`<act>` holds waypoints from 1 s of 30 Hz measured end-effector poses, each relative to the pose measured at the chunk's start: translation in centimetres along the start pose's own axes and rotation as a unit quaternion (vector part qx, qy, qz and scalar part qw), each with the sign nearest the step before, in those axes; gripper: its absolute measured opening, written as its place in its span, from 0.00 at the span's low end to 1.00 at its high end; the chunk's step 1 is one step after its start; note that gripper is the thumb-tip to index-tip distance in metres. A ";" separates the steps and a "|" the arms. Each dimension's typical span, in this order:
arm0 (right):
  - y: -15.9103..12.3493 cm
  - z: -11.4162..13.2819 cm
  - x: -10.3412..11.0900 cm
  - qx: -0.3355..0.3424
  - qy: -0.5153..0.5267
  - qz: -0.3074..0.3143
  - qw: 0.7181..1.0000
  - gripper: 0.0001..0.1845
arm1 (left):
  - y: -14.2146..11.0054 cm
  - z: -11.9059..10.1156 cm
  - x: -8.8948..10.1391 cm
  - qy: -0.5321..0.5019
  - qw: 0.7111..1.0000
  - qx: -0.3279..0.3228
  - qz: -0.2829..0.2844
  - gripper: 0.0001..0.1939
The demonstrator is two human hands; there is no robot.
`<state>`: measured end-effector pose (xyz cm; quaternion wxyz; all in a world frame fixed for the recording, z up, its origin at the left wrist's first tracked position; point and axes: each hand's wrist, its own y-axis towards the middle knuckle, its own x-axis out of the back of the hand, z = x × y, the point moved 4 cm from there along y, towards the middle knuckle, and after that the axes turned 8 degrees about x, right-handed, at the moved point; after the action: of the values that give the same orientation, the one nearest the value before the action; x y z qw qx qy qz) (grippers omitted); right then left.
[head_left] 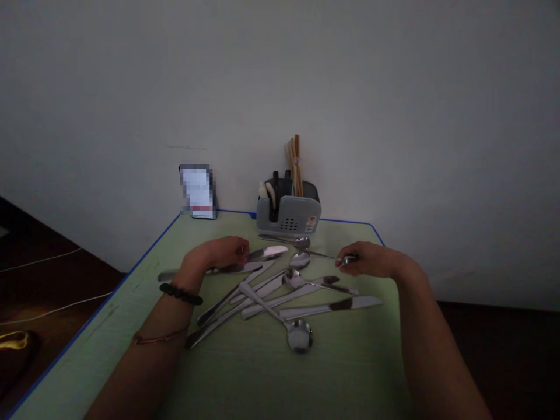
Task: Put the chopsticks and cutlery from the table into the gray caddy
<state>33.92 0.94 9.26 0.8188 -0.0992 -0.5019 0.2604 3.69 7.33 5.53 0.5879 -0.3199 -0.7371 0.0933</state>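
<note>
At the left of the pile, my left hand (225,252) is closed with its fingers on a table knife (270,252), whose bright blade points right. Across from it, my right hand (370,258) pinches a spoon (349,259) by its bowl end, the thin handle reaching left. Between the hands lie several metal knives and spoons, crossing one another. One spoon (300,336) is nearest me, its bowl toward the front. Beside it rests a knife (330,306) pointing right. Another spoon (301,242) lies just in front of the grey holder.
A grey utensil holder (289,216) with bundled chopsticks (297,166) and dark- and white-handled utensils stands at the table's back edge. A phone (199,192) with a blurred screen leans on the wall (371,105) at left. Blue edging borders the pale green table (245,385).
</note>
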 end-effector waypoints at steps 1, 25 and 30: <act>-0.2 -0.1 0.2 -0.006 -0.006 -0.006 1.000 0.13 | 0.0 0.1 0.2 0.005 1.000 -0.001 -0.017 0.11; 1.7 6.3 -2.3 0.192 0.462 0.055 0.864 0.09 | -3.3 -6.0 2.1 -0.229 0.943 -0.223 -0.094 0.22; 2.3 6.8 -3.1 0.200 0.510 0.091 0.832 0.10 | -5.1 -7.0 3.6 -0.269 0.904 -0.284 -0.170 0.13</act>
<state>26.13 0.55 9.17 0.9331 -0.0975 0.0606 0.3408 7.91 3.79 13.10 0.2581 -0.3056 -0.9059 -0.1391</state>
